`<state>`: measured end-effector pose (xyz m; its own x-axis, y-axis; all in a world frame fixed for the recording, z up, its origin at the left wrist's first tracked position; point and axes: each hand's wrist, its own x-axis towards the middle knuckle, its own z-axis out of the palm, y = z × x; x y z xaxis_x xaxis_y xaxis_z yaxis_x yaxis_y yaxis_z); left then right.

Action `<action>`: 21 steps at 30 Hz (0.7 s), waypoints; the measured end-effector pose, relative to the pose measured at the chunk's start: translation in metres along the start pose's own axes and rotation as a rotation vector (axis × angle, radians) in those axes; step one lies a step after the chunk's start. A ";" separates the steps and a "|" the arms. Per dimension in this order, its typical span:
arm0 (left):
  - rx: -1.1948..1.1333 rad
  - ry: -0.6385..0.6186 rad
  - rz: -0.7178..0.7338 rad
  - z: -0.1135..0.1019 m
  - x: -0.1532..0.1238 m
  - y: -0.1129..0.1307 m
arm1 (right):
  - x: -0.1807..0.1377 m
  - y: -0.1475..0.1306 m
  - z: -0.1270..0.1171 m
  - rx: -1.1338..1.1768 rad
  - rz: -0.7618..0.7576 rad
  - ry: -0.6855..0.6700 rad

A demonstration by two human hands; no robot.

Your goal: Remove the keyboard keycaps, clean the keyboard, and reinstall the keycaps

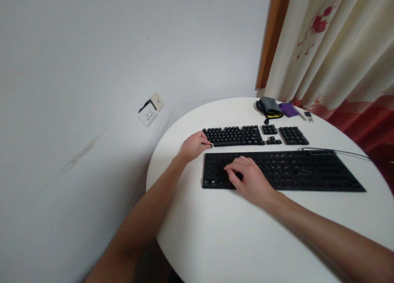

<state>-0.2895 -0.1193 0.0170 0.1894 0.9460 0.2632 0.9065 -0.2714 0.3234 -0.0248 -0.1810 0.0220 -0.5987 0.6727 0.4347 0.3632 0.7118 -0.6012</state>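
A black keyboard, with most of its keycaps off, lies on the white round table; a couple of caps sit at its lower left corner. Behind it, loose black keycaps are laid out in keyboard order. My left hand is at the left end of these caps, thumb and fingertips pinched on a small dark keycap. Over the left part of the keyboard is my right hand, its fingers curled and drawn together. Whatever lies between those fingertips, if anything, is hidden.
At the table's back right lie a grey and black cloth, a purple cloth and a small clear-and-dark item. A cable runs right from the keyboard. A wall socket and a curtain border the table.
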 end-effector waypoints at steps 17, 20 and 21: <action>-0.453 -0.358 0.043 -0.029 -0.014 0.044 | 0.006 0.015 -0.003 0.106 0.124 0.102; -0.544 -0.519 0.108 -0.032 -0.018 0.059 | 0.005 0.012 0.000 0.183 0.117 0.049; -0.566 -0.548 0.118 -0.031 -0.018 0.062 | 0.004 0.011 0.001 0.209 0.114 0.034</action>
<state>-0.2488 -0.1591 0.0606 0.5641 0.8180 -0.1123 0.5672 -0.2851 0.7726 -0.0238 -0.1702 0.0168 -0.5368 0.7551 0.3765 0.2689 0.5761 -0.7719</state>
